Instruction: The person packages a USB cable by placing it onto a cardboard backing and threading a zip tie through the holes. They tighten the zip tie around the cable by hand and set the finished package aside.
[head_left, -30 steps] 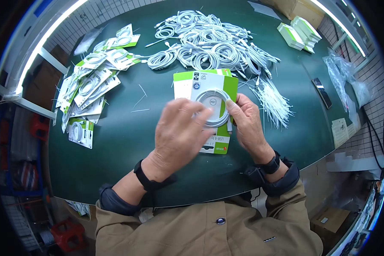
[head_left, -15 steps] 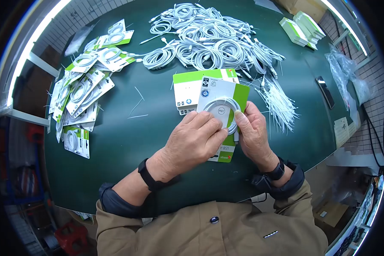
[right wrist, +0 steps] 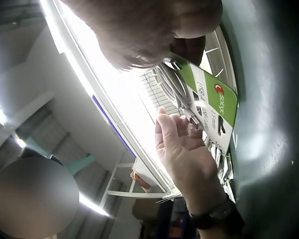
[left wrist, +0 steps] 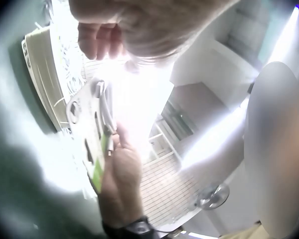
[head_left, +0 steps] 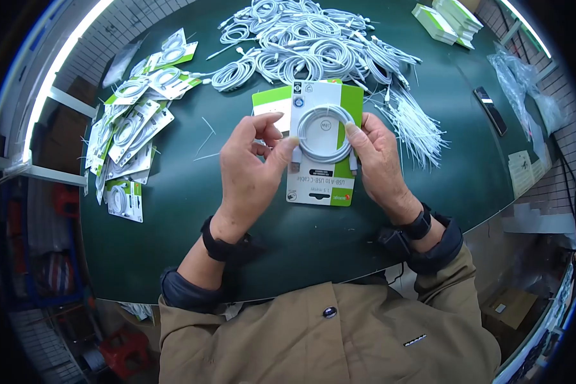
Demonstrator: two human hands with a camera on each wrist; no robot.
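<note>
A white and green card [head_left: 323,185] with a coiled white cable [head_left: 326,158] on its front is held up over the table. My right hand [head_left: 385,168] grips its right edge, thumb on the coil and fingers behind. Beside the left edge is my left hand [head_left: 253,168], its fingers loosely bent and its thumb close to a cable connector [head_left: 296,156]; whether the thumb touches is unclear. The right wrist view shows the left palm [right wrist: 189,159] near the card [right wrist: 217,107]. Behind the held card, more cards [head_left: 270,101] lie on the table.
Coiled white cables [head_left: 301,40] are heaped at the back, with loose white ties [head_left: 416,131] to their right. Carded cables [head_left: 131,125] pile up at left. Stacked cards [head_left: 448,22], a phone [head_left: 491,110] and plastic bags [head_left: 525,89] lie at right on the green table [head_left: 173,256].
My left hand has come off the coil and moved left, its fingers loosening. The held card is more upright and higher in view, with my right hand still gripping its right edge.
</note>
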